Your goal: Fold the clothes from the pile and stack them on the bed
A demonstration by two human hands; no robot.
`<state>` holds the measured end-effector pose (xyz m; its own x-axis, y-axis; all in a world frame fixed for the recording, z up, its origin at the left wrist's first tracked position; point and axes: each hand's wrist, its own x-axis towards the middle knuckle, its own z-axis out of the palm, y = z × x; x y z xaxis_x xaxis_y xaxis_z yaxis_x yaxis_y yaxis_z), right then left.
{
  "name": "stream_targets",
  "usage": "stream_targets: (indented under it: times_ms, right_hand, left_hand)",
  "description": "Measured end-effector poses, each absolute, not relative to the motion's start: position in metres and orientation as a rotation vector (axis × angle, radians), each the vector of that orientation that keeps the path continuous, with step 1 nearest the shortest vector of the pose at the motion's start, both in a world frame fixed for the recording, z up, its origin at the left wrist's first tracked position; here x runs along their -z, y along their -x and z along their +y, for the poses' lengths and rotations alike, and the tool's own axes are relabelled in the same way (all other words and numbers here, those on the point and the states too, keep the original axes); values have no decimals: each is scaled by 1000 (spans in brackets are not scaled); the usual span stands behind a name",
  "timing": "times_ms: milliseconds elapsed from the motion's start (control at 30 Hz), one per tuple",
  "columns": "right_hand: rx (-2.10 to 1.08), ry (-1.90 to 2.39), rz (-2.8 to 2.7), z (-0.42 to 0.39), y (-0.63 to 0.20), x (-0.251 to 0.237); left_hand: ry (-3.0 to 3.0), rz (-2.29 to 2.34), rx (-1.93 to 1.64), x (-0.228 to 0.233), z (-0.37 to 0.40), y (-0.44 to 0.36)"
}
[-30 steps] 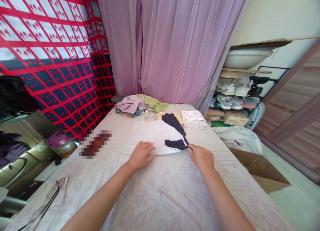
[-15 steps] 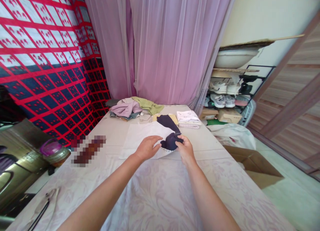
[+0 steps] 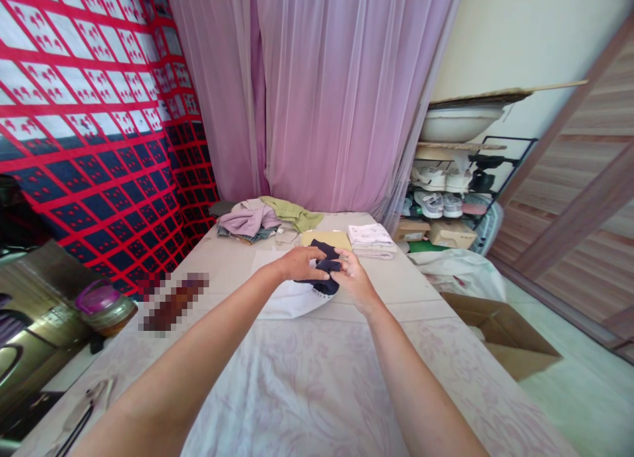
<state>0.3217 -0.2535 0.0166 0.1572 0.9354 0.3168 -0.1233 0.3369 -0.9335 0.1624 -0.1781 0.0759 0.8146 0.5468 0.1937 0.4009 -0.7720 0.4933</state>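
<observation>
No words, brand names or numbers read anywhere here. The red-gridded wall cloth at nine o'clock carries only small repeated red motifs, not letters, and the brown cardboard boxes at two o'clock show no legible print from this far off.

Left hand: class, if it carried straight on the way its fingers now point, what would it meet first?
The left hand points rightward across the table and already grips the dark navy garment. Going on, it would probably meet the right hand first, which holds the same cloth from the other side. Depth is hard to judge.
</observation>
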Motion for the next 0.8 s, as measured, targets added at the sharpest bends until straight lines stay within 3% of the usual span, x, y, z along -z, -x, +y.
stream_targets:
  times_ms: [267,500,800]
  right_hand:
    - [-894,1086,-932,-239,-292,9]
    - [-834,1454,-1048,-229,-245,40]
    - [-713,1609,-1200,-242,-228,53]
  left_hand:
    - [-2536,838,-750,-107,-180,-177]
    - [-2503,1010,-1018,-140,-169,-180]
    - [-2242,1137,-1367,-177,-152,-168]
